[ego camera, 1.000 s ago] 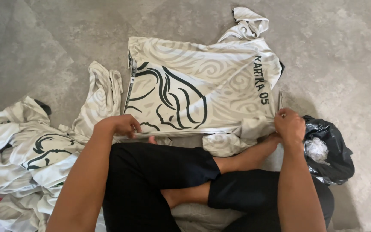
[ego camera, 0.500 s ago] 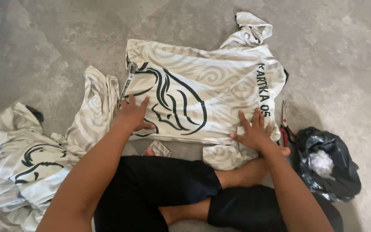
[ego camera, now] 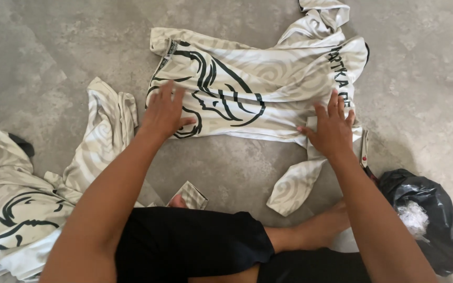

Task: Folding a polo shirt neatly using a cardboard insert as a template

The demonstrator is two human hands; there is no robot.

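I sit cross-legged on the floor (ego camera: 53,47), black bag (ego camera: 431,220) near right, shirt pile (ego camera: 22,209) near left. Farther out, my left hand (ego camera: 164,112) and right hand (ego camera: 333,128) press flat, fingers spread, on the jersey (ego camera: 258,78).

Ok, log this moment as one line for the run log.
left hand: flat on patterned shirt | right hand: flat on its near edge | shirt spread on grey floor | shirt pile left | black bag right

Soft even daylight, faint shadows, sharp
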